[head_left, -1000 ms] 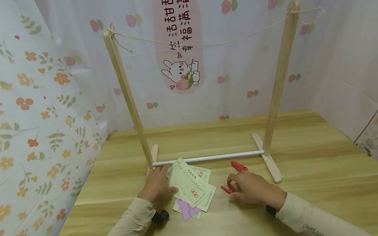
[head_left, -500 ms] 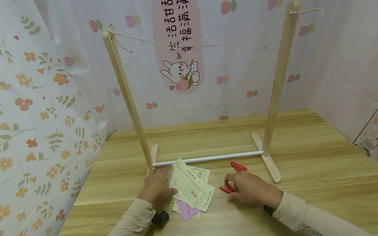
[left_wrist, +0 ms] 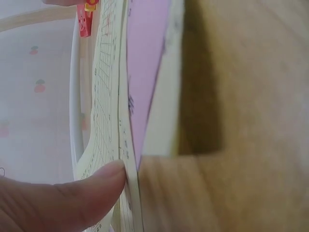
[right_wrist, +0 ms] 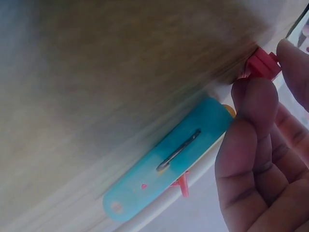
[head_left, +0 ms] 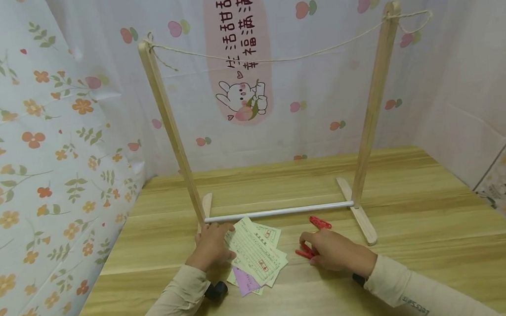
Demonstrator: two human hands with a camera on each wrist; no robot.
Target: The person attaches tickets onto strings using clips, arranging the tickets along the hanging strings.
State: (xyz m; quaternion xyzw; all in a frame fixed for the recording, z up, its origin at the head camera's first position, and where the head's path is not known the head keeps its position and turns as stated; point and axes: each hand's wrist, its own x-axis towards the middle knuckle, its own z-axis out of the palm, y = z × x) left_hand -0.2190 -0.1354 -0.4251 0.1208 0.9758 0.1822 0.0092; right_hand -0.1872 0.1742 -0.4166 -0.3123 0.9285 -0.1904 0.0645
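Observation:
My left hand [head_left: 211, 248] [left_wrist: 63, 200] grips the left edge of several overlapping slips, its thumb against the paper edges in the left wrist view. A pale green printed slip [head_left: 253, 252] [left_wrist: 104, 96] lies uppermost; a lilac slip [head_left: 246, 281] [left_wrist: 145, 63] shows under it. To the right, my right hand [head_left: 341, 255] [right_wrist: 270, 159] pinches a red clothespin [head_left: 305, 251] [right_wrist: 263, 65] between thumb and fingers. Beside that hand, in the right wrist view, lies a teal clothespin [right_wrist: 169, 159] with a metal spring. Another red clothespin [head_left: 319, 222] [right_wrist: 183, 183] lies behind the hand.
Behind the hands stands a wooden frame with a left post [head_left: 167, 120], a right post [head_left: 375, 103] and a white crossbar [head_left: 279, 211] low between them. A sagging string [head_left: 272, 60] joins the post tops. Patterned cloth [head_left: 336, 87] hangs behind the table [head_left: 417, 204].
The uppermost green slip has turned and slid slightly down and right, and the lilac slip has shifted left with it. The right hand has barely moved; the yellow bit beside it is no longer visible.

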